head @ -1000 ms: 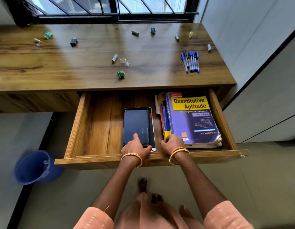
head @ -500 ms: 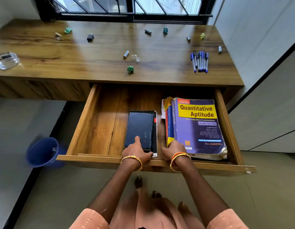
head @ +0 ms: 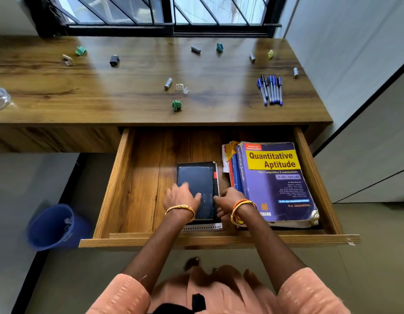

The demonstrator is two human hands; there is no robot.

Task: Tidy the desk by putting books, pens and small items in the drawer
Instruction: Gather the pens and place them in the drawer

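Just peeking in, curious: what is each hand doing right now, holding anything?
Left hand: open, fingers resting on the dark notebook in the drawer.
Right hand: blurred beside the notebook; grip cannot be told.

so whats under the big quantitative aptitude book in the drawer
Under the Quantitative Aptitude book, more books show yellow, red and blue edges at its left. Their covers and number are hidden.
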